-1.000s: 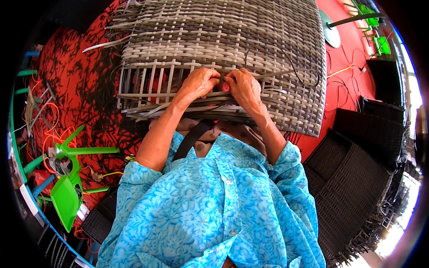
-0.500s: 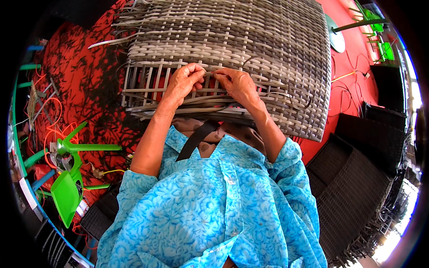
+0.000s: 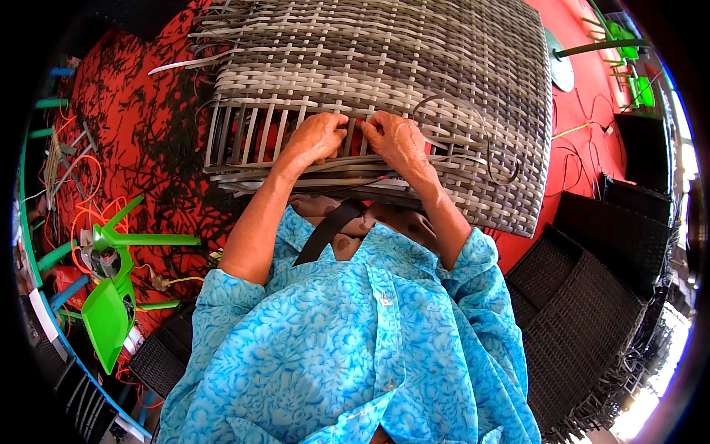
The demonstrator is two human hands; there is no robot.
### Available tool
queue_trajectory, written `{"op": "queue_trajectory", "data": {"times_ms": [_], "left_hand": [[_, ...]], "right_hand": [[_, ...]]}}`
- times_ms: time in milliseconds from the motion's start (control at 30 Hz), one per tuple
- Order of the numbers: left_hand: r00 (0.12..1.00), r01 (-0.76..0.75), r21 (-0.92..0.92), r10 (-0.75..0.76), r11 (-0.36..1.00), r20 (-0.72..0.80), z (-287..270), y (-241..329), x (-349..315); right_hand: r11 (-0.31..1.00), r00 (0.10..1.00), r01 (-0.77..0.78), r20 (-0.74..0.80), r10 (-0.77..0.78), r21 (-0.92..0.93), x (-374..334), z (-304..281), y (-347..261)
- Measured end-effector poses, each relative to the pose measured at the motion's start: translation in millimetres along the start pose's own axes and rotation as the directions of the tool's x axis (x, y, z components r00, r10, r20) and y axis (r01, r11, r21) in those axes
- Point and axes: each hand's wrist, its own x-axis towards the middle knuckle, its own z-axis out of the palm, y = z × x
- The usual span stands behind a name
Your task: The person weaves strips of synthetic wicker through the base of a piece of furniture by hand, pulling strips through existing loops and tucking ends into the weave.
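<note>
A large panel of grey-brown flat synthetic rattan strips (image 3: 436,66) lies before me, tightly woven over most of its area. Near its close edge is a gap where bare lengthwise strips (image 3: 259,133) show red through them. Over this gap my left hand (image 3: 318,139) is curled, thumb and forefinger pinched on a strip at the edge of the weave. Just right of it, my right hand (image 3: 399,144) is bent the same way, fingertips closed on the strips. Loose crosswise strips (image 3: 296,177) bunch along the near edge. A thin dark strip (image 3: 488,140) loops over the weave at right.
Dark strip scraps (image 3: 170,140) litter the red floor at left. A bright green plastic dustpan-like piece (image 3: 107,318) and orange cords (image 3: 92,214) lie nearby. Dark woven panels (image 3: 584,333) stand at right. A round-based stand (image 3: 560,63) is beyond the panel's right edge.
A crosswise strip that spanned the gap's left part has moved down toward the near edge. Both hands have shifted slightly right, and the dark loop at right looks wider.
</note>
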Motion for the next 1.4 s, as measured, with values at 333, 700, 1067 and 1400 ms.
{"op": "queue_trajectory", "data": {"times_ms": [333,700,1067,1400], "left_hand": [[0.979,-0.105,-0.658,-0.04,0.746,-0.201,-9,-26,-3],[0.942,-0.152,-0.267,0.057,0.952,-0.33,-22,-36,-25],[0.906,-0.132,0.189,0.196,0.973,-0.376,-9,-52,-11],[0.985,0.028,-0.37,-0.089,0.929,-0.148,-21,-47,-10]], "right_hand": [[0.98,0.984,0.145,-0.125,-0.128,0.136,-2,9,-2],[0.936,0.983,-0.011,0.173,-0.054,0.353,18,23,-13],[0.997,0.999,-0.005,0.039,0.002,0.072,19,38,-25],[0.999,0.996,-0.017,0.091,0.013,0.044,25,40,-23]]}}
